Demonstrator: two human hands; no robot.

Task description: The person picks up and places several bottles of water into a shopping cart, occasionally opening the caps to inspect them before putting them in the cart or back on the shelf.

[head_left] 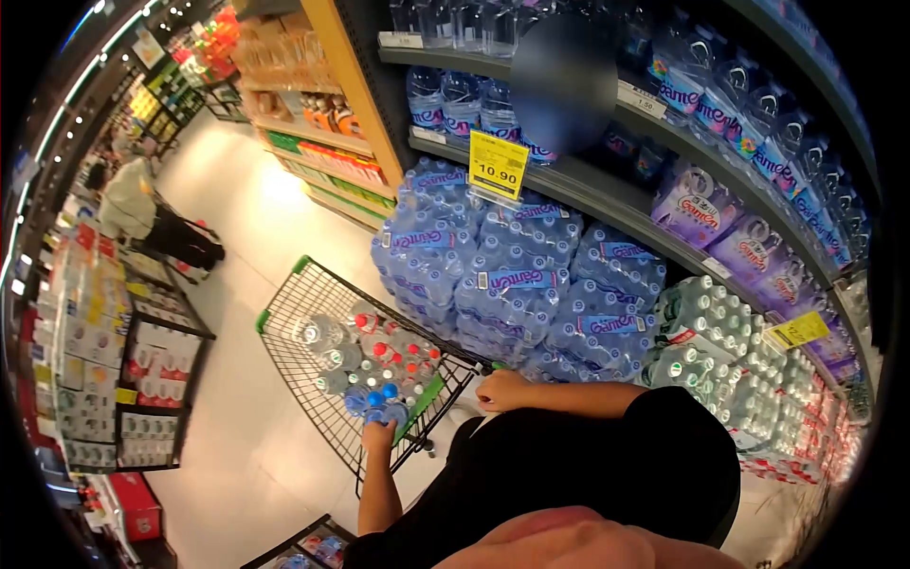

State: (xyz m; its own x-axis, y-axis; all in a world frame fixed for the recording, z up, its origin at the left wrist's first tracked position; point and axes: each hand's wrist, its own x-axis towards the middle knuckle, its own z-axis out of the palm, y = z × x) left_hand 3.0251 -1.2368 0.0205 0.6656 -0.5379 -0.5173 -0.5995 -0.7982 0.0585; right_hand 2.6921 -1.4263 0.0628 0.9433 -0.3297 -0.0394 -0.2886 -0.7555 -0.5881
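Observation:
A wire shopping cart (294,384) with green corners stands in front of me, holding several bottles. Clear bottles with red caps (398,353) lie grouped beside larger clear bottles (324,332). My left hand (379,436) is closed around a blue-tinted water bottle (386,413) at the cart's near side, among other blue-capped bottles. My right hand (503,391) is closed at the near right corner of the cart, by its handle; the fingers' undersides are hidden.
Stacked blue water packs (517,280) border the cart's right side, under a yellow price sign (498,166). Green-capped packs (701,356) stand farther right. Shelves (588,185) rise behind. Another person (133,204) is in the aisle at left, near a display stand (156,370).

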